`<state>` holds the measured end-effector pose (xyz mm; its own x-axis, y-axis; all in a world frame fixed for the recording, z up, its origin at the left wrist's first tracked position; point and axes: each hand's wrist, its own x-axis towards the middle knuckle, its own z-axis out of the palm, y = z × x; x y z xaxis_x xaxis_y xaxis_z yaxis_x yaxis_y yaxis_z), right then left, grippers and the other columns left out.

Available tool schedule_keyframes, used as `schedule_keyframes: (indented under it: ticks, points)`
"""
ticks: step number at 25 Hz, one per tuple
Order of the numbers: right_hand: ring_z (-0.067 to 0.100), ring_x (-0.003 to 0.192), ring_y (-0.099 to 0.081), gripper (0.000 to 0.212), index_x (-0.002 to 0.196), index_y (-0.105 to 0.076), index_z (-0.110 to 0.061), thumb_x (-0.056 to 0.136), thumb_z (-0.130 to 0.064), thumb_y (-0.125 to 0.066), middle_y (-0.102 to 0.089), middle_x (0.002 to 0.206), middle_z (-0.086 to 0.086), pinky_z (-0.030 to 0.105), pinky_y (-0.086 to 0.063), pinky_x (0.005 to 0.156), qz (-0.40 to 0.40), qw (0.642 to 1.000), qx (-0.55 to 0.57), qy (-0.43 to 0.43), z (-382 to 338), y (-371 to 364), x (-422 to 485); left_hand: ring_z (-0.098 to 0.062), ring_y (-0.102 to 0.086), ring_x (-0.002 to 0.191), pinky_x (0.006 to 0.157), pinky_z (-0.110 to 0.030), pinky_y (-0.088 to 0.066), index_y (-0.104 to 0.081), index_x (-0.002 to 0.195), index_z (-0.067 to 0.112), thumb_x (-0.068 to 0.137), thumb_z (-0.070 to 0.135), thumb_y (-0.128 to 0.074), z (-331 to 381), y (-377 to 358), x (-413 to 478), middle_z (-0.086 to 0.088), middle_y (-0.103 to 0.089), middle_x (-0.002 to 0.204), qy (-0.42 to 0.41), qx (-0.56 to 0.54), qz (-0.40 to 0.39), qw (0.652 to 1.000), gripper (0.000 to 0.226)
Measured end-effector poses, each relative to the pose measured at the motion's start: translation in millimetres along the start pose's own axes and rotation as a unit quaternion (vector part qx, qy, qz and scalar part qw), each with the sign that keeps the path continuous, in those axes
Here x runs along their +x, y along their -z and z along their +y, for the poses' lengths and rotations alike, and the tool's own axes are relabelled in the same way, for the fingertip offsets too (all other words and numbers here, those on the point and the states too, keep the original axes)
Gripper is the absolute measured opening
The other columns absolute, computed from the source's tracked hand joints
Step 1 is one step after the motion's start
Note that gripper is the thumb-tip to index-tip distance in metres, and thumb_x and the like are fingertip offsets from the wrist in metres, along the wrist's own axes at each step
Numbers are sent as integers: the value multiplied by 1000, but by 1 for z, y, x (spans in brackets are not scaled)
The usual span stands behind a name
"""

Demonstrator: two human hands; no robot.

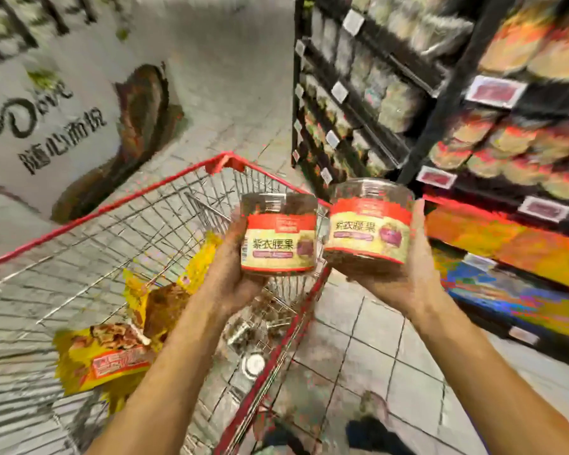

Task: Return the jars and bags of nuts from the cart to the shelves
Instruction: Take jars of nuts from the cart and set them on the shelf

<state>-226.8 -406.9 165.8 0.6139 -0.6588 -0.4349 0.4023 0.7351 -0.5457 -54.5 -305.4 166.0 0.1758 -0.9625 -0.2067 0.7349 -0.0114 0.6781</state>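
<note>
While both arms are stretched out over the near right corner of the cart (112, 205), one jar is held in each hand. The left hand (240, 267) is clamped on the left jar (280, 238). The palm is set under and against the jar's left side, and the fingers are curled round the back, out of view. This jar is held upright above the cart's right rim, clear of the basket.

The right hand (404, 277) is cupped under the right jar (368, 224), with one digit raised along the jar's outer side, so the grip is closed on the jar. This jar is tilted slightly and is held just outside the cart's right rim, over the tiled floor (358, 356). The two jars are just beside each other; whether they touch cannot be told. Both are clear-walled, filled with dark contents, and wrapped in a red and cream label bearing Chinese characters.

Inside the cart, yellow bags (102, 356) are seen lying toward its left and middle. What look like further clear jars (243, 330) are noted on the cart's bottom, below the left hand, but are too blurred to confirm.

The shelves (473, 152) are located to the right of the cart and are stocked with similarly labelled jars and with packets. Price tags (491, 90) are fixed to the shelf edges. A white printed panel (46, 126) is seen beyond the cart's left side.
</note>
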Motion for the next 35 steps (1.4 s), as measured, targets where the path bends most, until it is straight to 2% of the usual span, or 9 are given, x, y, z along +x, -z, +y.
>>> schedule_keyframes:
  ticks: [5,10,13,15,22,27,29,32,35]
  points:
    - [31,90,-70,80,95,-75,-10,79,-75,-33,-72,100,15,53,-57,70,34,988,78,128,-92,78,-61,-24,-70,81,69,-39,-58,-73,100,11,66,56,-53,-76,-104,59,-12,-72,95,70,28,3,997,59]
    - [21,83,-72,65,99,-72,-15,89,-64,-31,-74,94,9,38,-58,74,144,982,3,125,-173,177,-109,-32,-63,99,83,-43,-49,-67,113,8,59,69,-55,-180,-186,101,-18,-62,119,121,7,-19,992,83]
    - [21,72,-72,54,92,-71,-16,94,-54,-33,-75,84,8,36,-60,60,187,973,8,131,-211,225,-128,-29,-68,97,73,-43,-58,-68,112,8,53,62,-71,-226,-227,117,-16,-68,112,140,-20,-52,989,81]
    - [19,68,-72,64,78,-77,-17,93,-57,-30,-75,79,6,34,-59,54,197,971,4,136,-229,246,-132,-26,-69,91,65,-38,-58,-69,109,13,64,59,-63,-245,-249,136,-13,-69,108,146,5,-44,988,65]
    - [18,76,-73,63,79,-78,-27,89,-65,-28,-76,84,2,32,-58,59,186,967,24,175,-272,286,-114,-14,-72,75,58,-26,-58,-71,94,14,68,54,-46,-276,-282,203,-3,-75,86,172,162,-77,969,54]
    - [20,82,-72,61,84,-78,-27,88,-66,-31,-75,91,3,34,-58,67,204,960,26,192,-298,309,-93,-14,-71,81,82,-34,-56,-68,97,16,64,49,-57,-289,-292,256,-3,-75,91,171,214,-128,953,48]
    - [21,84,-72,60,88,-77,-26,87,-67,-32,-75,93,5,34,-58,69,210,959,33,189,-308,314,-82,-15,-71,83,79,-32,-57,-66,101,14,60,53,-61,-293,-294,272,-3,-74,93,168,212,-128,954,56]
    - [22,82,-72,59,89,-77,-27,87,-66,-34,-75,92,5,34,-58,66,223,953,32,201,-324,322,-58,-15,-71,82,70,-29,-58,-62,105,13,74,48,-69,-303,-296,301,-2,-74,90,106,236,-121,958,48]
    - [20,74,-72,61,82,-78,-24,89,-65,-33,-75,84,4,30,-57,58,219,949,69,214,-338,334,-36,-20,-66,94,82,-35,-52,-61,106,15,65,54,-66,-319,-301,326,-4,-71,99,7,275,-78,958,56]
